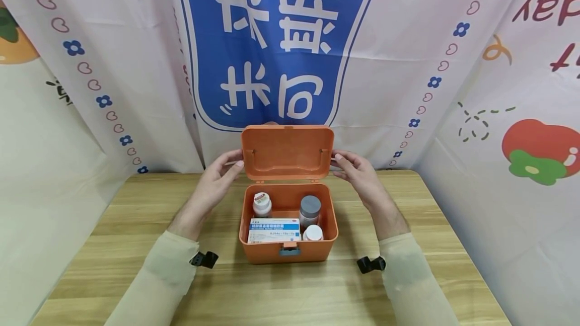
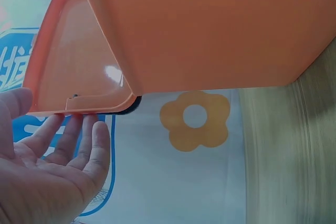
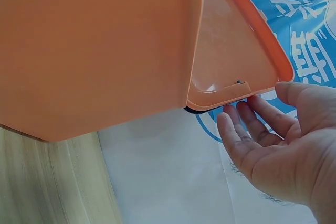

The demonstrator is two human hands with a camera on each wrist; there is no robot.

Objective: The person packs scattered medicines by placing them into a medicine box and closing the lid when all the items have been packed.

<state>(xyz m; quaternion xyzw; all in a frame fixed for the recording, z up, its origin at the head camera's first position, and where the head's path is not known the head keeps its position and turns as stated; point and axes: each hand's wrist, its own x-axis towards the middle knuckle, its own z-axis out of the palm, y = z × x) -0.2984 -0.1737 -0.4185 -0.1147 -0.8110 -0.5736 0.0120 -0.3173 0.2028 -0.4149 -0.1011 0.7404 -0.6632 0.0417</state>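
Note:
An orange storage box [image 1: 285, 253] stands on the table with its hinged lid [image 1: 287, 152] raised upright at the back. My left hand [image 1: 217, 177] holds the lid's left edge, thumb at the rim in front and fingertips at the side and behind. On the opposite edge, my right hand [image 1: 360, 177] holds the lid the same way. Inside the box are a blue-and-white medicine carton [image 1: 274, 230], a white bottle [image 1: 262, 206] at the back left, a grey-lidded bottle [image 1: 310, 208] and a small white-capped bottle [image 1: 313, 233]. Both wrist views show fingertips along the lid's rim.
The wooden table [image 1: 385, 286] extends around the box. Behind it hangs a printed white cloth [image 1: 385, 89] with a blue panel, close to the raised lid. More printed cloth forms side walls. A grey latch [image 1: 289, 252] sits on the box front.

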